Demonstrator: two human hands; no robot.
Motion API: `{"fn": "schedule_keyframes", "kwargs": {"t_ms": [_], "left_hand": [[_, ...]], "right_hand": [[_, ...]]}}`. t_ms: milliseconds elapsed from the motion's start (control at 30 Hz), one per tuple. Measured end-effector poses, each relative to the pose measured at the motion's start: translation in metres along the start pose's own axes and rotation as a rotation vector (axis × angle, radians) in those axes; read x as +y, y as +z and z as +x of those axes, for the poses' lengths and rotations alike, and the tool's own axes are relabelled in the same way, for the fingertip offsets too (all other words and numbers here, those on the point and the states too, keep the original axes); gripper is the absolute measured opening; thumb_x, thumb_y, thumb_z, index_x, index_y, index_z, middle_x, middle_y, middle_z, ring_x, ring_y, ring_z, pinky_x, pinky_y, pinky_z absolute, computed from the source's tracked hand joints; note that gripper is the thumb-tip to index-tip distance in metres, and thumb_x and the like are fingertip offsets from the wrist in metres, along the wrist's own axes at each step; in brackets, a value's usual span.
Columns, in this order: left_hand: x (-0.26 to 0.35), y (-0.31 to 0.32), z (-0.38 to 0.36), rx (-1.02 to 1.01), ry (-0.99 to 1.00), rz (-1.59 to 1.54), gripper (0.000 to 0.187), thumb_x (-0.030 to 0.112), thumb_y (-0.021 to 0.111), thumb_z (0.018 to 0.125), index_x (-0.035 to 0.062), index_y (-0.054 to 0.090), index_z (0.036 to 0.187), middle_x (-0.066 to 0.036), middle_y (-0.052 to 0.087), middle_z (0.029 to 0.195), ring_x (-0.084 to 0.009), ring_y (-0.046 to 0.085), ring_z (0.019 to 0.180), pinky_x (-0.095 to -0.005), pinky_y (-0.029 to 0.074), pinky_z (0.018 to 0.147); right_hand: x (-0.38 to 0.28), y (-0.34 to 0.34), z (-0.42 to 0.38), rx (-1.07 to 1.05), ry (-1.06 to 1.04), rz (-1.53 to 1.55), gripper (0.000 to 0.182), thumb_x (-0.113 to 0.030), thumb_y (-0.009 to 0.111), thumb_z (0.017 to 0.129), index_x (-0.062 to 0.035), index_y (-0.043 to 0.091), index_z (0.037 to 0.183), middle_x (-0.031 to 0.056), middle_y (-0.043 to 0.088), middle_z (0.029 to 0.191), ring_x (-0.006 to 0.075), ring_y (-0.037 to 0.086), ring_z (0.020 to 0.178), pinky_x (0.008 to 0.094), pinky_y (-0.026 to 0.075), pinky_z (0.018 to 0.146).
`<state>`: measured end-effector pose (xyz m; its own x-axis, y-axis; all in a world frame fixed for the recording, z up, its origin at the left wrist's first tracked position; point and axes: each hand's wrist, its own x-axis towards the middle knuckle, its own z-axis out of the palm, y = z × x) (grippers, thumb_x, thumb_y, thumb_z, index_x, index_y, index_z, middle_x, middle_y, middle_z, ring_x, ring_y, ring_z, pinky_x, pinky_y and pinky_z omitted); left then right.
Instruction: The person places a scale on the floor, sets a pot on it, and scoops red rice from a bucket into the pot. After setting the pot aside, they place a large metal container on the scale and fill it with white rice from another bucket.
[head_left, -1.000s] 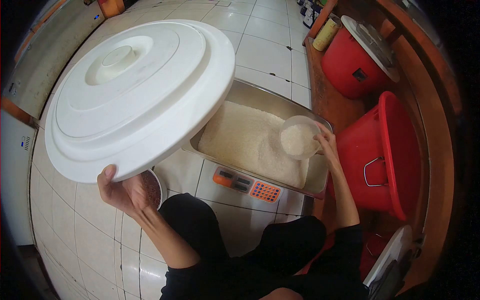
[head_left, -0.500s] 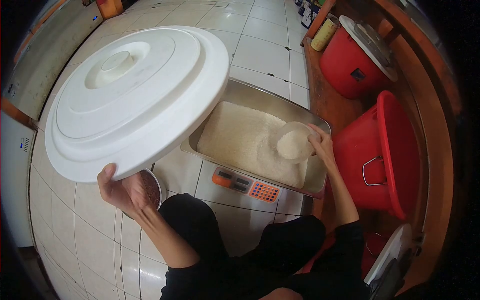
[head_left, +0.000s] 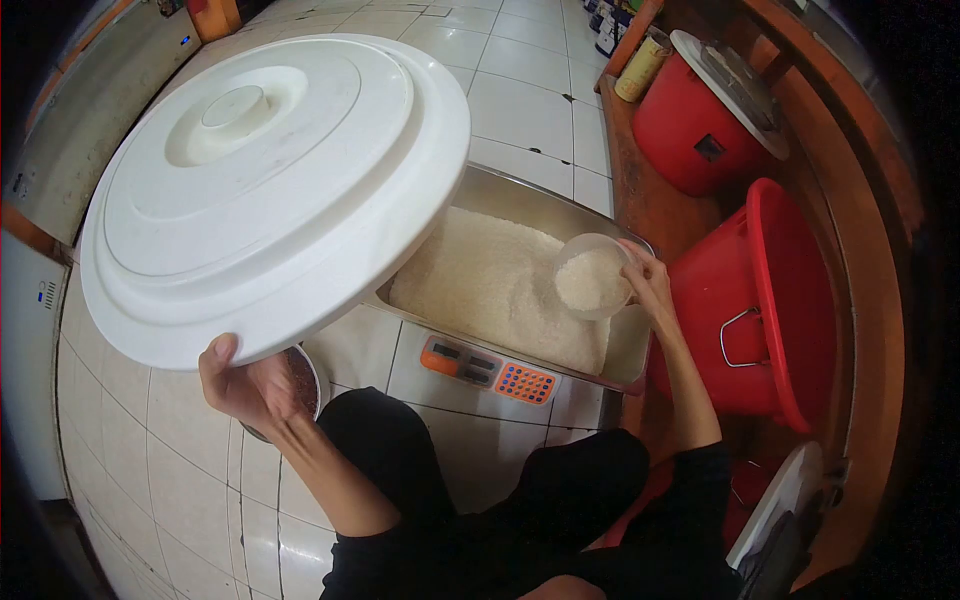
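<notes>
cup (head_left: 592, 278) levelled, rice-filled | right hand (head_left: 650, 285) fingers clamped on its rim | left hand (head_left: 245, 385) grips lid (head_left: 270, 190) edge

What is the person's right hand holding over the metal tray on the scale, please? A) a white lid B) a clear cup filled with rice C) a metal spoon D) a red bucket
B: the right hand grips a clear cup heaped with white rice above the metal tray, while the white lid is in the left hand.
</notes>
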<state>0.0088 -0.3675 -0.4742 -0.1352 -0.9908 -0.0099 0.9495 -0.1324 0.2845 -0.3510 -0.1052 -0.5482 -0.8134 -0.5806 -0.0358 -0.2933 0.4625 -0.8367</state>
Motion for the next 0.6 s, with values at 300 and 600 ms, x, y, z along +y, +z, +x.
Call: {"fn": "schedule_keyframes", "kwargs": {"t_ms": [300,600], "left_hand": [[-0.011,-0.001,-0.005,-0.029,-0.024,-0.019,0.062,-0.004,0.045,0.059,-0.0144,0.029,0.118,-0.025,0.036,0.12,-0.0352,0.033,0.116,-0.0539,0.023,0.1],[-0.027,0.014,-0.021,-0.249,-0.164,-0.133,0.07,-0.004,0.044,0.057,-0.0081,0.028,0.125,-0.023,0.037,0.125,-0.0362,0.034,0.118,-0.0585,0.024,0.098]], "right_hand": [[-0.096,-0.067,-0.049,-0.153,0.139,1.22,0.061,-0.038,0.052,0.077,-0.0056,0.033,0.125,0.0156,0.037,0.126,0.0356,0.041,0.11,0.0549,0.049,0.074],[-0.152,-0.2,-0.099,1.007,-0.266,1.011,0.063,-0.029,0.06,0.078,-0.0092,0.029,0.129,0.0121,0.022,0.134,0.0319,0.021,0.125,0.0546,0.032,0.096]]}}
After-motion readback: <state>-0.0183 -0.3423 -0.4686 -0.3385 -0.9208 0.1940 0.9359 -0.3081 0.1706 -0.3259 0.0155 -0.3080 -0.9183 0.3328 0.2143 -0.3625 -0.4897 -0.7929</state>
